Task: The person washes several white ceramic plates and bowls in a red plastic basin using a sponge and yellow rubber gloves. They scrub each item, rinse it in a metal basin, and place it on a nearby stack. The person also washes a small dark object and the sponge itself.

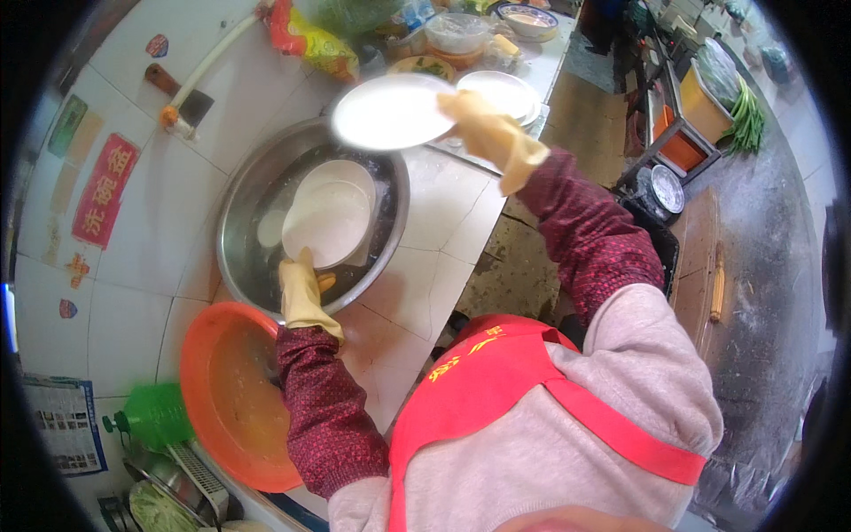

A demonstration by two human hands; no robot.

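My right hand point(488, 136), in a yellow rubber glove, grips the edge of a white oval plate point(392, 112), blurred, above the far rim of a large steel basin point(229, 219). Just beyond that hand a stack of white plates point(502, 93) stands on the counter. My left hand point(306, 286), gloved likewise, holds the near edge of a white dish point(326, 229) over the dark water in the basin. Another white dish point(339, 173) lies partly beneath it, and a small round white piece point(270, 228) shows beside them.
An orange plastic basin point(199, 392) with cloudy water is near my left forearm, beside a green plastic bottle point(156, 415). A cleaver point(179, 93) is at the tiled wall. Bowls and covered containers point(457, 32) crowd the far counter. A rolling pin point(717, 282) lies on the worktop to the right.
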